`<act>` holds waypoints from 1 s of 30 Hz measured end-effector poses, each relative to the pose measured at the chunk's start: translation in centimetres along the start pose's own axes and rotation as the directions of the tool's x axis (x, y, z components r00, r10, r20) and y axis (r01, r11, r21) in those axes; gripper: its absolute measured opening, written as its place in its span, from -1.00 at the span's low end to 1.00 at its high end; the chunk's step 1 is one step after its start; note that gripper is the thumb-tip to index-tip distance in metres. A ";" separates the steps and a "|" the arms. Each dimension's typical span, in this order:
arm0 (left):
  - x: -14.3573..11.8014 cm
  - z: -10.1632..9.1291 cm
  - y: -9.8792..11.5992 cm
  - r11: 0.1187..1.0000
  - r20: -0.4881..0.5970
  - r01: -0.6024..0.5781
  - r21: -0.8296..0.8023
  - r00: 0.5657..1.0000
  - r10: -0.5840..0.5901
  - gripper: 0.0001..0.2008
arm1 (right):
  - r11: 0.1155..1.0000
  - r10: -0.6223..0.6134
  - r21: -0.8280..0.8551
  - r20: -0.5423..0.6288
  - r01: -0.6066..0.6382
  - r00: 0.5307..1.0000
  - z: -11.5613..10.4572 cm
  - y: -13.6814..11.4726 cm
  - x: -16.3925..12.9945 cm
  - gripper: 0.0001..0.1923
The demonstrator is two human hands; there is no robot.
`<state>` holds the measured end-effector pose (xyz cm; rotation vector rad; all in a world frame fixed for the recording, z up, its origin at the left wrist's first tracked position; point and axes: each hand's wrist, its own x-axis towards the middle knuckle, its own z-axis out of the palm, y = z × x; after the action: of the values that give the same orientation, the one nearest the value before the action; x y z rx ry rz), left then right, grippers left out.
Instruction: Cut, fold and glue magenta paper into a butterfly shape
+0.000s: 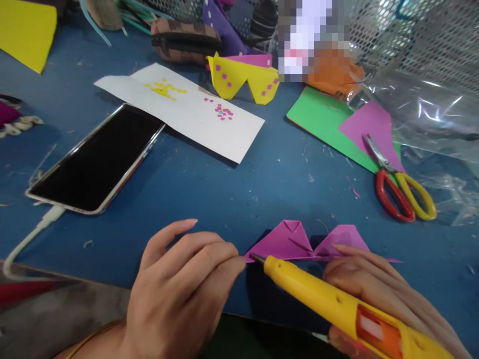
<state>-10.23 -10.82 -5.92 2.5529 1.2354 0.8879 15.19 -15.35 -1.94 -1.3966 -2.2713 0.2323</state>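
My right hand (377,294) grips a yellow glue gun (337,304), whose metal tip touches the left corner of a folded purple paper shape (295,242) lying on the blue table (224,189). The fingers of that hand also rest on the right part of the purple shape. My left hand (179,289) lies low at the table's front edge, fingers bunched together, fingertips just beside the paper's left corner and the gun's tip. Whether it pinches the paper I cannot tell.
A black phone (97,159) on a white cable lies to the left. Behind it is a white paper strip (187,109) with small squares, then yellow folded paper glasses (243,80). Red-and-yellow scissors (400,189) lie on green and purple sheets (322,119) at right, beside clear plastic (426,104).
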 end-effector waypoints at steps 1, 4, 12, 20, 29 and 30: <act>-0.1 0.2 0.1 1.000 -0.016 0.019 -0.009 1.000 -0.020 -0.74 | 1.000 -0.004 -0.010 -0.007 0.004 1.000 0.0 0.1 0.0 -0.78; -0.2 0.6 0.5 0.997 -0.088 0.067 -0.037 0.994 -0.070 -0.66 | 0.999 -0.021 -0.033 -0.013 0.021 1.000 0.0 0.3 0.0 -0.74; 0.2 0.0 0.0 1.000 -0.032 -0.026 0.006 0.999 0.026 -0.74 | 1.000 0.000 -0.014 -0.043 0.000 0.999 -0.1 -0.1 -0.1 -0.75; 0.5 0.2 0.1 1.000 -0.077 -0.001 -0.006 0.997 0.001 -0.82 | 0.993 0.106 0.047 -0.001 -0.106 0.994 -0.4 -1.0 -0.1 -0.85; 0.8 0.2 0.8 0.993 -0.099 0.088 -0.073 0.991 -0.095 -0.85 | 0.987 0.135 0.096 -0.027 -0.132 0.990 -0.2 -0.8 -1.5 -0.82; 0.8 0.2 0.8 0.994 -0.097 0.089 -0.066 0.991 -0.095 -0.85 | 0.985 0.138 0.108 -0.032 -0.134 0.990 -0.2 -0.8 -1.7 -0.82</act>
<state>-9.16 -10.77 -5.45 2.4093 1.3208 1.0279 15.29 -17.20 -2.01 -1.4886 -2.1020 0.3601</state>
